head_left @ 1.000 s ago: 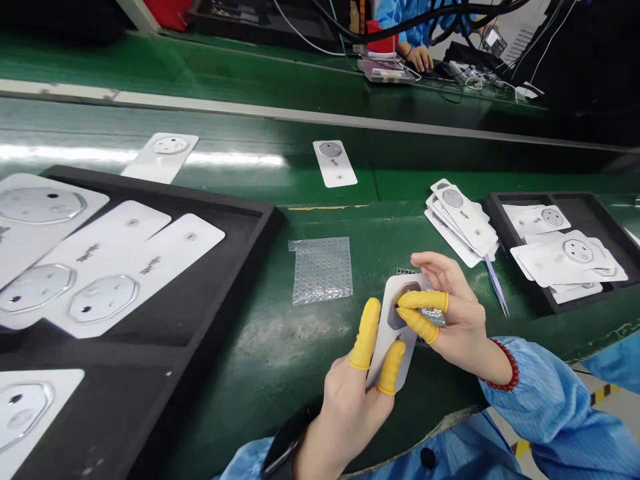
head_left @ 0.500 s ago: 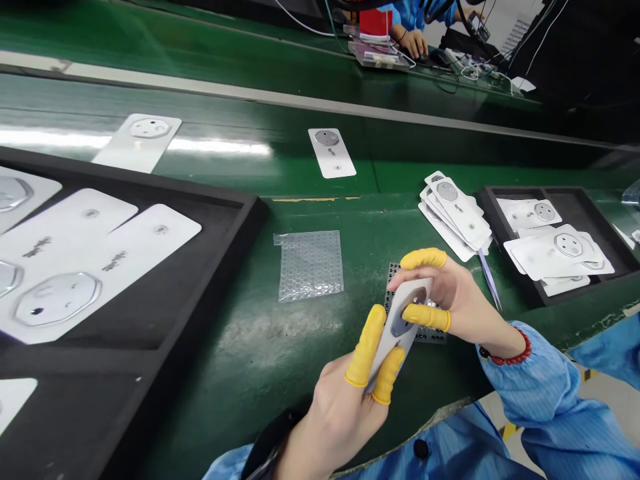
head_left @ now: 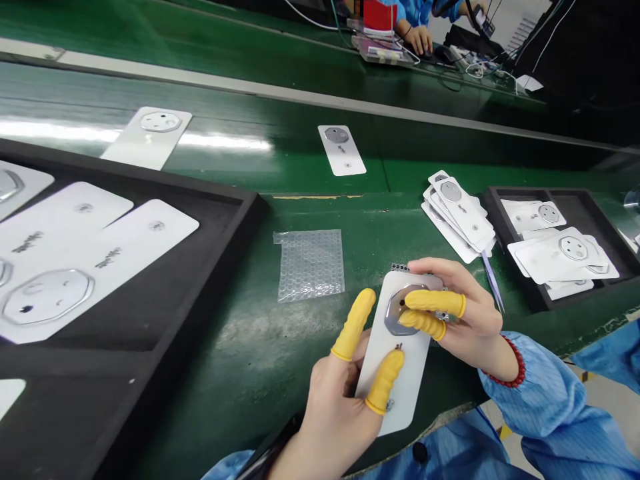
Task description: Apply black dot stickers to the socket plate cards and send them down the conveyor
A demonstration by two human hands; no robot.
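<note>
A white phone back cover (head_left: 407, 387) with a silver octagonal camera ring is in my left hand (head_left: 340, 400). The left thumb presses on its face, and other fingers are hidden behind it. My right hand (head_left: 470, 323) is at the camera ring, with thumb and index finger in yellow finger cots pinched together over the lens holes. Whether a small part sits between these fingertips I cannot tell. A sheet of small black dots (head_left: 400, 267) lies mostly hidden beneath the cover and right hand.
A bubble-wrap pouch (head_left: 311, 265) lies left of my hands. Purple tweezers (head_left: 493, 283) rest by a stack of covers (head_left: 463, 213). Black trays with covers stand at left (head_left: 220, 287) and right (head_left: 493, 220). Beyond, two covers lie on the green belt (head_left: 260, 160); a co-worker's hand (head_left: 419, 39) is further back.
The cover has turned so its face points up toward me. My right hand has let go of its edge and brought thumb and index together on the camera ring.
</note>
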